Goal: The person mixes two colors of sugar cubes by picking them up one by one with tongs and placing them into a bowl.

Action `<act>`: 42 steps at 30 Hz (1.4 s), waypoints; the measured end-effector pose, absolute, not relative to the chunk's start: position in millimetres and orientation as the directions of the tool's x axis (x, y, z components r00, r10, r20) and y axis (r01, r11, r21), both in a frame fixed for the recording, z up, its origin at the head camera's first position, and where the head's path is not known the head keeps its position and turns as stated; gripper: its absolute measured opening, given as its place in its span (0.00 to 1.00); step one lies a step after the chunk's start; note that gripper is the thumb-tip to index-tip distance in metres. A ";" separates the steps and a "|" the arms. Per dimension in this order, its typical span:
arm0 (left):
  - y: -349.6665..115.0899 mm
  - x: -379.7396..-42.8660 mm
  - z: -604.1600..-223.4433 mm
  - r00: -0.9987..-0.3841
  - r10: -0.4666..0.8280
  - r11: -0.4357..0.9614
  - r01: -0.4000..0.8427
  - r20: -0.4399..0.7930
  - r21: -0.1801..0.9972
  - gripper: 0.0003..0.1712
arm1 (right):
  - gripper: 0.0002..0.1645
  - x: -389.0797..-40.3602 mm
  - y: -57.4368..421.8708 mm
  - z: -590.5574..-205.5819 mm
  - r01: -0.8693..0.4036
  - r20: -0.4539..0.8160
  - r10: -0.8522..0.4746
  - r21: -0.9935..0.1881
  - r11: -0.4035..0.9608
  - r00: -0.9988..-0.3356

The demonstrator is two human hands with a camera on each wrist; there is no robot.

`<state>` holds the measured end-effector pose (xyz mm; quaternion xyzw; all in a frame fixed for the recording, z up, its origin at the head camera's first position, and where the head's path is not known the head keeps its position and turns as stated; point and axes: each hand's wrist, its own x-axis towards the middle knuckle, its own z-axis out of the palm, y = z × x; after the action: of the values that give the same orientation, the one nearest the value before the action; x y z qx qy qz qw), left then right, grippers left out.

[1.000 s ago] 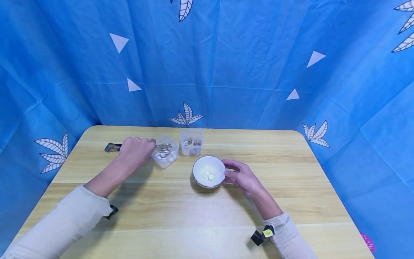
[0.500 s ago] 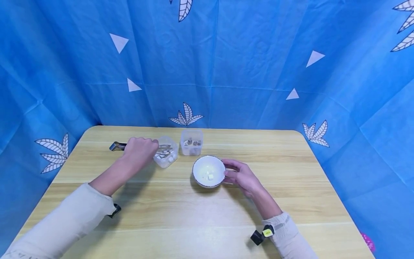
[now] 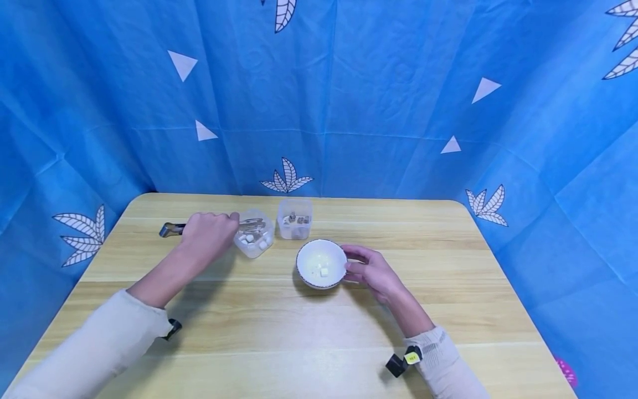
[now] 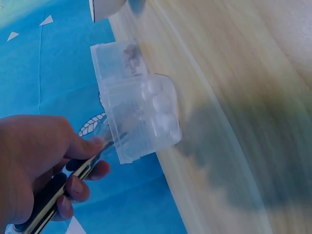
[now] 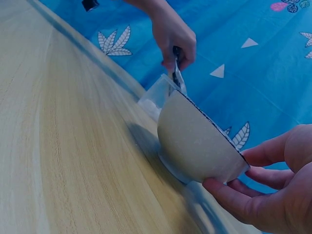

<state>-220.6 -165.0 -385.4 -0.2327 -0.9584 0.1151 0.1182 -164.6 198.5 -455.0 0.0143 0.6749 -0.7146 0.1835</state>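
Observation:
My left hand (image 3: 208, 235) grips a pair of metal tongs (image 3: 172, 229) with dark handles. The tongs' tips reach into a clear plastic container (image 3: 255, 252) of white pieces, rounded or cube-shaped; in the left wrist view the container wall (image 4: 127, 146) blurs them. My right hand (image 3: 375, 275) holds a white bowl (image 3: 310, 265) with a dark speckled rim, standing on the table. In the right wrist view the thumb lies against the bowl's outer wall (image 5: 197, 141) and the fingers are at its rim. One small white cube (image 3: 324, 272) lies inside the bowl.
A second clear container (image 3: 295, 233) with small brown pieces stands right of the first, behind the bowl. Light wood makes up the tabletop (image 3: 269, 343). A blue patterned curtain (image 3: 389, 83) hangs behind and beside the table.
My left hand and the tongs shifted slightly right, then back left. White pieces in the container show in a different arrangement. The right hand and bowl have stayed in place.

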 end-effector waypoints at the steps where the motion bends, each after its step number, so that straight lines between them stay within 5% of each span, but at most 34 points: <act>1: -166.1 -219.7 -385.9 -0.867 0.466 0.870 0.415 0.174 -0.265 0.07 | 0.32 -164.6 198.6 -454.9 0.283 -0.270 -0.241 -0.959 -0.021 -0.932; 5: -172.4 -215.5 -388.6 -0.877 0.443 0.887 0.399 0.185 -0.233 0.02 | 0.32 -164.3 199.0 -455.5 0.287 -0.275 -0.238 -0.958 -0.016 -0.932; 12: -182.9 -207.9 -394.3 -0.846 0.443 0.894 0.394 0.297 -0.211 0.14 | 0.32 -163.9 199.3 -455.2 0.284 -0.273 -0.240 -0.959 -0.014 -0.932; 20: -191.0 -204.2 -401.9 -0.795 0.431 0.901 0.403 0.428 -0.160 0.15 | 0.32 -163.1 200.3 -455.5 0.282 -0.269 -0.250 -0.959 -0.018 -0.930; 34: -185.3 -202.3 -400.5 -0.833 0.379 0.913 0.406 0.404 -0.020 0.16 | 0.32 -163.8 199.1 -456.5 0.281 -0.265 -0.246 -0.959 -0.028 -0.932; 42: -176.8 -199.6 -403.6 -0.802 0.391 0.896 0.445 0.452 0.013 0.15 | 0.32 -163.8 198.3 -454.6 0.280 -0.266 -0.244 -0.960 -0.025 -0.932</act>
<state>-199.6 -176.8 -403.6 -0.2206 -0.9473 -0.0592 0.2247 -163.8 198.3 -454.6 0.0135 0.6739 -0.7156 0.1832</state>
